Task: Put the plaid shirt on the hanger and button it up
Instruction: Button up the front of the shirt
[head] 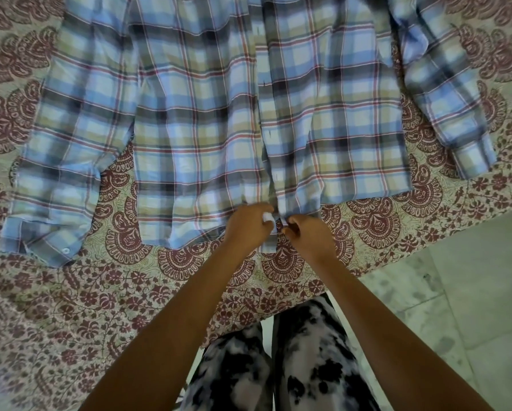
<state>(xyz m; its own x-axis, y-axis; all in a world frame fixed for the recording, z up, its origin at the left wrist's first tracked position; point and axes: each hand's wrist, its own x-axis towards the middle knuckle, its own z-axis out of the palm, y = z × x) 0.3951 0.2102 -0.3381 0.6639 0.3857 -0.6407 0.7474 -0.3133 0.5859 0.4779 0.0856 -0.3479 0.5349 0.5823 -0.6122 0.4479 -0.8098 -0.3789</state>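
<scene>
In the head view, the plaid shirt lies spread flat on a patterned bedspread, stretching up and away from both hands, one sleeve out beyond the left hand and the other sleeve beyond the right. The left hand has its fingers curled round the bottom of one front edge, while the right hand, just beside it, pinches the bottom of the facing edge. Below the wrists are black-and-white trousers, with pale floor to the right hand's side.

You have a maroon paisley bedsheet from 7 to 2 o'clock, pale marble floor at 4 o'clock.
</scene>
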